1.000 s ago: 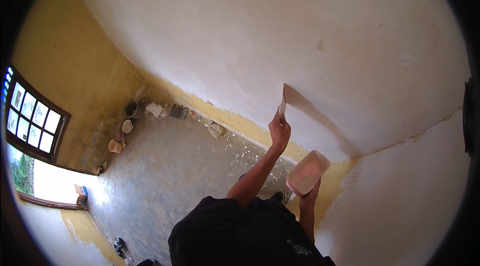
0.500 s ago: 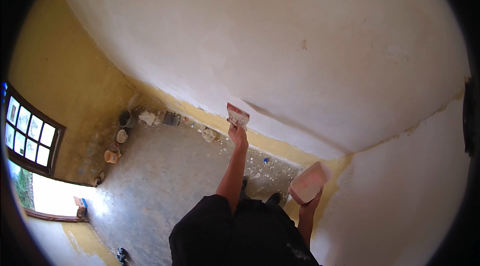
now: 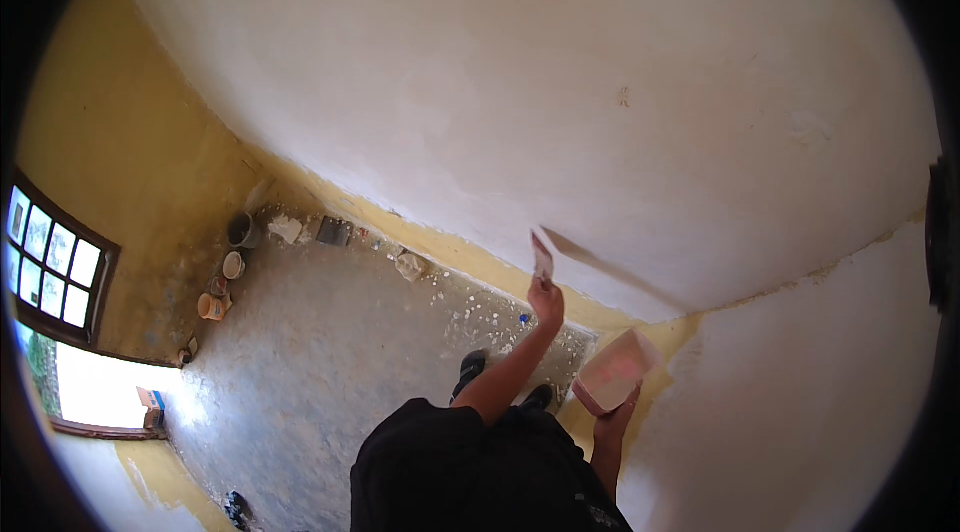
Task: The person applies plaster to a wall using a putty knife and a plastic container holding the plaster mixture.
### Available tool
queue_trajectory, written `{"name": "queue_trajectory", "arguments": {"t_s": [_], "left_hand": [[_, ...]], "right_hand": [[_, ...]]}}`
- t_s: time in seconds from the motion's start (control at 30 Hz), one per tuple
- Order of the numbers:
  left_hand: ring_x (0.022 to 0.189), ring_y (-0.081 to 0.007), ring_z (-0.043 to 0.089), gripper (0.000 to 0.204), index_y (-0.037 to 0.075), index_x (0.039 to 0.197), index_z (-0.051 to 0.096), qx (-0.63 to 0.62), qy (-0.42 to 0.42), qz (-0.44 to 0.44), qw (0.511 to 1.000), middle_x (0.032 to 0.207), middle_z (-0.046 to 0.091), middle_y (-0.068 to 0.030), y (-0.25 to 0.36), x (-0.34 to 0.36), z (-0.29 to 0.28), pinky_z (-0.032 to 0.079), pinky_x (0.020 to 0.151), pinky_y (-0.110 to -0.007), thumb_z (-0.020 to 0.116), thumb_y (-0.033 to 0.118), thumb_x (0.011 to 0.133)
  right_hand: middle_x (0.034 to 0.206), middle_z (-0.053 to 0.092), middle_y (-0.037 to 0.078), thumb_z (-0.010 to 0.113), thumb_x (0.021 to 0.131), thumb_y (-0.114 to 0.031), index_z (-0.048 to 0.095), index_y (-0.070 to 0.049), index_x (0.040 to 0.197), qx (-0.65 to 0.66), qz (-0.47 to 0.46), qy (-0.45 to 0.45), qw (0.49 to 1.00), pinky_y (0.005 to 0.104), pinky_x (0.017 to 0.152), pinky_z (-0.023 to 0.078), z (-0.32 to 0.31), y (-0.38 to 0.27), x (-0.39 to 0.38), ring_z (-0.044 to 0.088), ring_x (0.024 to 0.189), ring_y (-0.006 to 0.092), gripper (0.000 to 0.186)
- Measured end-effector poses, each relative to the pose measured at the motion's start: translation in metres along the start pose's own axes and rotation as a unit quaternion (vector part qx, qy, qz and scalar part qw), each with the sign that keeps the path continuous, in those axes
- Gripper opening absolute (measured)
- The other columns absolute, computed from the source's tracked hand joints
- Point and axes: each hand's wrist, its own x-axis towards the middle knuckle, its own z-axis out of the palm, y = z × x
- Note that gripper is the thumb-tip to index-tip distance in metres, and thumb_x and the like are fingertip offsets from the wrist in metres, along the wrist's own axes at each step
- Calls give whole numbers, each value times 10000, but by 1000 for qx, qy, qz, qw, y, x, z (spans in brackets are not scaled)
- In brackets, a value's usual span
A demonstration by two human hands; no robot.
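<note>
Scraper (image 3: 542,257) swung rightward, nearer the tray (image 3: 588,398).
Half a second ago the left hand (image 3: 546,302) was farther left, the blade broadside; now it's narrower to my eye, beside the pale wall (image 3: 450,82), so I'd judge the wall work has shifted along; whether it touches, I can't tell. The left fingers close on the scraper's lower end, blade above them; the right hand (image 3: 618,416) curls under the tilted tray, just right of it.
</note>
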Motion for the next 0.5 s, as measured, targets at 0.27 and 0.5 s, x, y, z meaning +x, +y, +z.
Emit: {"name": "queue_trajectory", "arguments": {"t_s": [0.27, 0.5], "left_hand": [[1085, -356, 602, 321, 8, 1290, 464, -411, -15, -485, 772, 1225, 567, -172, -177, 211, -42, 544, 898, -508, 350, 125, 1014], [783, -214, 648, 193, -49, 1004, 623, -300, 0, -336, 893, 916, 643, -130, -34, 211, -31, 550, 633, -316, 516, 44, 874]], "right_hand": [[1392, 443, 119, 354, 1021, -436, 342, -60, 1424, -32, -1, -83, 996, 436, 1072, 380, 37, 3, -7, 449, 1286, 274, 551], [1359, 462, 117, 367, 1016, -444, 361, -54, 1405, -18, -11, -47, 999, 428, 1062, 389, 16, 8, -6, 462, 1268, 273, 551]]}}
